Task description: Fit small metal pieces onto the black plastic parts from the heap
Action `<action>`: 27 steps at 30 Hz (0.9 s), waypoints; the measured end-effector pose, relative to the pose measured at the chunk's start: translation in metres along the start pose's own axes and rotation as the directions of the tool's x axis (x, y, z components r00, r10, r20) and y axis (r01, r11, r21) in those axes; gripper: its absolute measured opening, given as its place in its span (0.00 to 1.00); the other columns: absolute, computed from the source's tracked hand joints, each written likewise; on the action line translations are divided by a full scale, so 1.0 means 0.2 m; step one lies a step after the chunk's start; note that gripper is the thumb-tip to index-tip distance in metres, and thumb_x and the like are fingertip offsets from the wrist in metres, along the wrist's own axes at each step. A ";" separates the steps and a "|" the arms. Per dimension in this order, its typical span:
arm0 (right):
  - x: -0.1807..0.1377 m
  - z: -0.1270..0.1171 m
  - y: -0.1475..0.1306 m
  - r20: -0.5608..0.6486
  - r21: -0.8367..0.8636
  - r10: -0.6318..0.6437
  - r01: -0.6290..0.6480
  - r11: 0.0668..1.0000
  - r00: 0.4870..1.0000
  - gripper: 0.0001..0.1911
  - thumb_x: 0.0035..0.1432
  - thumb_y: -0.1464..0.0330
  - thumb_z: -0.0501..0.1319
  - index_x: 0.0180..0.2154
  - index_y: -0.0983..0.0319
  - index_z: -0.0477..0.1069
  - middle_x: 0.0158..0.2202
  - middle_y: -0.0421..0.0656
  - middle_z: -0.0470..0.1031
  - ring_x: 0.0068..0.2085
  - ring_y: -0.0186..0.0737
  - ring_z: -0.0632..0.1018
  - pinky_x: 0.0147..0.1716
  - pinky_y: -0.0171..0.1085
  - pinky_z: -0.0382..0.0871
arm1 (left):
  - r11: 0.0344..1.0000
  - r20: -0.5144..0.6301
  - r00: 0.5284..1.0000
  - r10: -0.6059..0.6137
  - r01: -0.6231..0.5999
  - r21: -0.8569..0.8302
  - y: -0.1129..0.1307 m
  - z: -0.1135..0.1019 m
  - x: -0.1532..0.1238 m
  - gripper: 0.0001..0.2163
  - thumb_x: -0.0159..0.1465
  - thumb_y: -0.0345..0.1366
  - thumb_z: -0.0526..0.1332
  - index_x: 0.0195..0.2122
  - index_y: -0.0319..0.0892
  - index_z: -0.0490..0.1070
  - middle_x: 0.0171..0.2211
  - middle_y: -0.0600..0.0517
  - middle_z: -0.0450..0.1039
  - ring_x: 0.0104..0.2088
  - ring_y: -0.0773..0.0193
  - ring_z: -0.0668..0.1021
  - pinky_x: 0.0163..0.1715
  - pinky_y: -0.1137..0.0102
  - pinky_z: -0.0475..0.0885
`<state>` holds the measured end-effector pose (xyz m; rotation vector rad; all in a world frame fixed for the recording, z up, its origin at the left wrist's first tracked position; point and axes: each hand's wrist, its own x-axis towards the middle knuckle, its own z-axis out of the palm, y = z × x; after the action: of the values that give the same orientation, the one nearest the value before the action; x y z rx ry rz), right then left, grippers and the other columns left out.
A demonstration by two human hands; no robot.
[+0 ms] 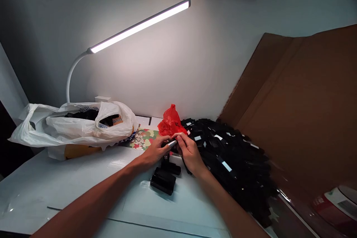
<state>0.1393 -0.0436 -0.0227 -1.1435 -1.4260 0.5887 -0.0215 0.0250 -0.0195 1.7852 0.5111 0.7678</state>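
Observation:
My left hand [156, 151] and my right hand [190, 153] meet over the middle of the table, fingers closed around a small dark piece with a shiny silver face [172, 144]. Its exact kind is hidden by the fingers. Just below the hands, glossy black plastic parts [163, 180] lie on the white tabletop. A red plastic bag [170, 121] sits right behind my fingertips. To the right of my right hand rises a large heap of black parts [223, 152], some catching the light.
A white plastic bag [80, 128] holding black items stands at left on a carton. Behind it a lit lamp [142, 26] reaches over the table. A cardboard sheet [301, 93] leans at right, near a red-and-white container [337, 208]. A patterned sheet [143, 138] lies between the bags.

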 end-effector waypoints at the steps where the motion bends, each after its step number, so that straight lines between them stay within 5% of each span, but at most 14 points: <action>1: 0.00 0.00 0.00 0.001 0.004 0.001 -0.001 1.000 1.000 0.24 0.72 0.47 0.53 0.41 0.60 0.74 0.28 0.38 0.66 0.27 0.37 0.65 0.26 0.36 0.59 | 1.000 -0.003 1.000 0.002 -0.002 0.003 -0.01 0.00 0.00 0.20 0.68 0.54 0.62 0.39 0.39 0.76 0.35 0.50 0.71 0.33 0.65 0.73 0.31 0.72 0.71; 6: -0.01 0.00 0.00 0.000 0.023 -0.004 0.004 1.000 1.000 0.27 0.72 0.46 0.53 0.41 0.61 0.76 0.28 0.40 0.70 0.28 0.37 0.68 0.28 0.36 0.64 | 0.999 -0.004 1.000 0.013 -0.013 -0.031 0.02 0.00 0.00 0.21 0.67 0.54 0.63 0.41 0.38 0.78 0.37 0.48 0.75 0.33 0.64 0.74 0.33 0.70 0.73; 13: -0.01 0.01 -0.01 -0.019 0.006 -0.071 0.071 0.997 0.997 0.25 0.70 0.48 0.58 0.44 0.62 0.83 0.41 0.49 0.81 0.41 0.46 0.80 0.40 0.40 0.75 | 0.998 0.007 0.998 0.056 -0.056 0.020 0.04 0.00 0.01 0.20 0.67 0.51 0.62 0.37 0.36 0.82 0.32 0.48 0.77 0.31 0.64 0.73 0.31 0.71 0.69; 27: 0.00 0.03 -0.02 -0.073 -0.034 -0.096 0.094 0.995 0.993 0.25 0.68 0.47 0.61 0.40 0.61 0.84 0.32 0.45 0.78 0.33 0.42 0.77 0.32 0.39 0.72 | 1.000 0.015 1.000 0.006 -0.006 -0.026 0.00 0.01 0.00 0.20 0.66 0.52 0.61 0.31 0.39 0.73 0.26 0.53 0.69 0.26 0.68 0.68 0.27 0.72 0.63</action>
<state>0.1321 -0.0437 -0.0212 -1.1041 -1.4210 0.4544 -0.0199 0.0243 -0.0189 1.7675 0.4840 0.7617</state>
